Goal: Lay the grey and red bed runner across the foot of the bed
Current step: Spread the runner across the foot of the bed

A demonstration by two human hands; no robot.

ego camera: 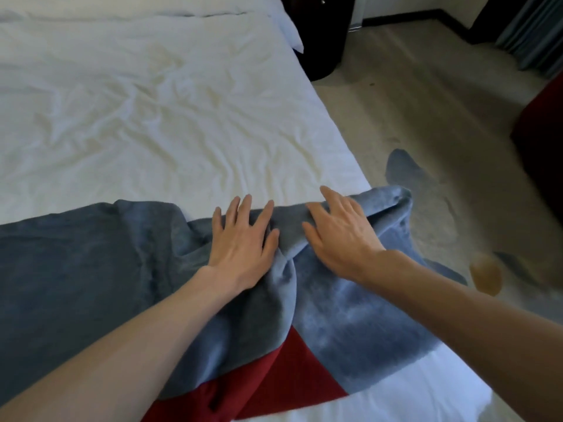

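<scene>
The grey and red bed runner [91, 257] lies across the near end of the white bed [152, 117], flat on the left and bunched into folds at the middle and right. Its red part [283, 373] shows from under the grey near the bottom. The runner's right end hangs over the bed's right edge. My left hand [242, 239] rests palm down on the bunched grey cloth, fingers spread. My right hand [338, 229] lies flat on the fold just to the right, fingers spread too. Neither hand grips the cloth.
The white sheet is creased, with yellowish stains in the middle. A pillow corner [292, 28] shows at the top. Beige patterned carpet [426, 117] runs along the bed's right side. Dark furniture [323, 35] stands at the far right corner, a red seat [542, 123] at the right edge.
</scene>
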